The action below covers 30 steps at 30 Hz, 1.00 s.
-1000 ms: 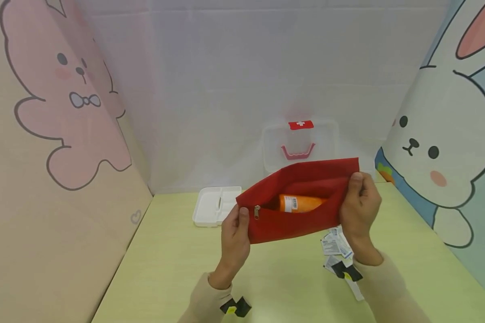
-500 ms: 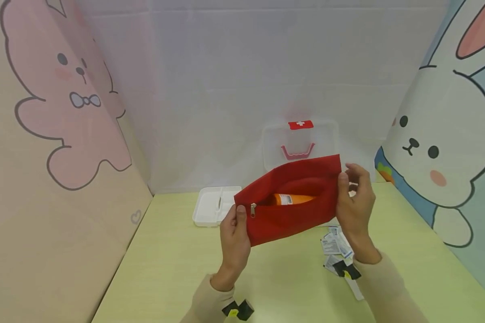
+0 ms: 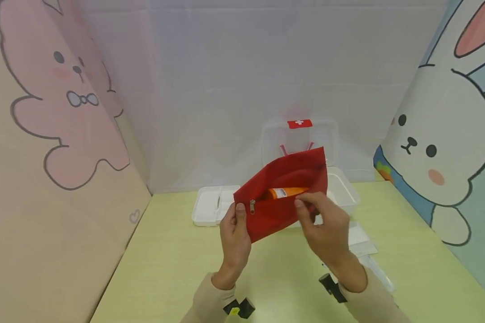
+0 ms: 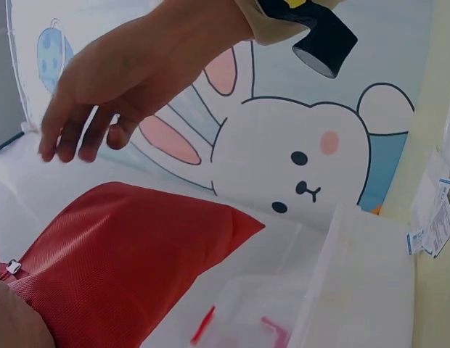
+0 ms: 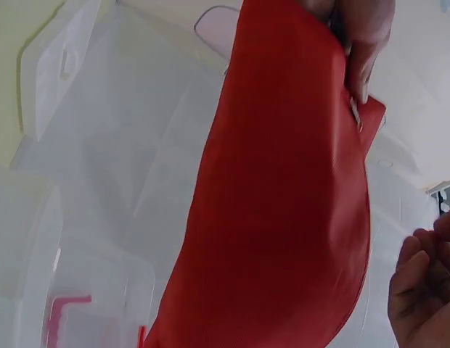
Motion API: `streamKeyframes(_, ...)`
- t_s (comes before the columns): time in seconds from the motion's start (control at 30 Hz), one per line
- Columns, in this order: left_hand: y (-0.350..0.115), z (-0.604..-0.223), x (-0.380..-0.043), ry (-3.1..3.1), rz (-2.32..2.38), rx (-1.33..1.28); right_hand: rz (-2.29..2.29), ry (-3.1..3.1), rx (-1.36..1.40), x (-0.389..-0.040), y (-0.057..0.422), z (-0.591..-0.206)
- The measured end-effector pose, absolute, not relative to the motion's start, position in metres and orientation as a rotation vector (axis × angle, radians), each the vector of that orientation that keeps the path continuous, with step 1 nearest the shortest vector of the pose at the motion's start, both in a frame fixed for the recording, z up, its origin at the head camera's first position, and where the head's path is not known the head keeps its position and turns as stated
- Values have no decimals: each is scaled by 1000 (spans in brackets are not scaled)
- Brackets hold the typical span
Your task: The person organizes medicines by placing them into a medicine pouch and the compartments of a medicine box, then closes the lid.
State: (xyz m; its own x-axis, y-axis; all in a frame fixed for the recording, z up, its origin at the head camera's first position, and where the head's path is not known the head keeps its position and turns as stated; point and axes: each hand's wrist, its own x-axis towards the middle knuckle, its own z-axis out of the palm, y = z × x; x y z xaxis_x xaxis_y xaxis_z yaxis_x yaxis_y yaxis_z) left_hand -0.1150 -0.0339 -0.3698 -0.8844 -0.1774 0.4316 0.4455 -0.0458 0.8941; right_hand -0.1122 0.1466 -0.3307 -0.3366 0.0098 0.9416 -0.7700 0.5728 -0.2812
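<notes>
one red pouch [image 3: 271,220] | one orange container [image 3: 284,193] inside | left hand [image 3: 235,237] gripping pouch

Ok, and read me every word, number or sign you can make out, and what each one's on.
No words are legible.
White cross: on the red rectangular patch of the translucent plastic lid.
White label on the orange cylindrical container: too small to read.
Flat blue-and-white packets, left wrist view: too blurred to read.
</notes>
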Motion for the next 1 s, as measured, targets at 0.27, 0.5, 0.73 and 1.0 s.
streamKeyframes(0.27,-29,-370,-114,-1813,-1973,-284,853,-1999,751,-104,111,-335)
streamKeyframes(0.5,-26,-372,-110,-1830,-1923,-307,857,-2066,696,-108,104,-338)
streamKeyframes(0.73,-21,-374,-107,-1851,-1878,-351,843,-2101,637,-107,102,-338)
streamKeyframes(1.0,-18,-375,-105,-1839,-1859,-412,819,-2112,613,-107,102,-339)
